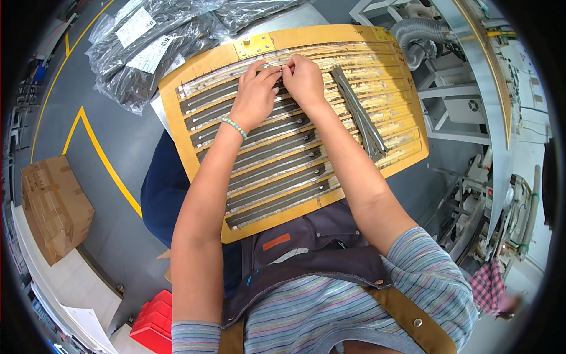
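While the yellow slotted board (295,203) rests on the lap, both hands meet at its twelve o'clock edge: left hand (254,97) and right hand (304,79) pinch what seems a thin grey strip (283,69). Loose strips (359,115) lie at two o'clock, bagged bundles (147,47) at eleven.

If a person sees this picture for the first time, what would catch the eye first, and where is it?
Most striking is the yellow slotted board on the person's lap in the middle, its grooves filled with grey metal strips. Near its top edge the left hand and right hand meet, pinching one strip. A loose bundle of strips lies slantwise on the board's right side, and clear bags of dark parts rest on the floor at upper left.
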`<state>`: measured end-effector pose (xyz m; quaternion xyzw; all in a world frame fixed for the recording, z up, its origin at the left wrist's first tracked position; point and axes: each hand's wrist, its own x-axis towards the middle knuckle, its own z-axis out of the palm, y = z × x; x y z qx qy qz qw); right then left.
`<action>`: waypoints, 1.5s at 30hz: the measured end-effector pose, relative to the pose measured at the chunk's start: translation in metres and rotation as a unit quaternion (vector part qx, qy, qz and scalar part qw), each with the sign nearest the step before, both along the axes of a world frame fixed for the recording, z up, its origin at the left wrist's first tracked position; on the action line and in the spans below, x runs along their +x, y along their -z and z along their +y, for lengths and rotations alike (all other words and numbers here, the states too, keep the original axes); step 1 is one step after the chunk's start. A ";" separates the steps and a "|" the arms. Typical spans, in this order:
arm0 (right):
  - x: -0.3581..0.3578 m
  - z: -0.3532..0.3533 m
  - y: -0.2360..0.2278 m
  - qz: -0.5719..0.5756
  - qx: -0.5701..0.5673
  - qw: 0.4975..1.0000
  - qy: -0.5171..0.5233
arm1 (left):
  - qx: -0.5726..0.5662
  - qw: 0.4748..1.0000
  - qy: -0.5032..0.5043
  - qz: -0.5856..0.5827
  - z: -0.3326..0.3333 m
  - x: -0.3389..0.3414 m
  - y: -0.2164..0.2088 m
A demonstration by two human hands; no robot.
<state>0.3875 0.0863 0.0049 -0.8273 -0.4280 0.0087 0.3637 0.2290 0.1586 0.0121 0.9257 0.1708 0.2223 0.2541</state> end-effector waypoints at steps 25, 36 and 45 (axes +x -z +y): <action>-0.002 -0.008 0.009 0.096 0.060 0.994 0.006 | 0.009 0.999 0.035 0.006 0.017 0.002 0.009; 0.011 -0.063 -0.008 0.353 0.195 0.914 0.040 | 0.123 0.990 0.063 0.028 0.017 0.009 0.006; 0.024 -0.122 -0.021 0.333 0.181 0.925 0.043 | 0.122 0.992 0.040 0.019 0.007 -0.023 0.006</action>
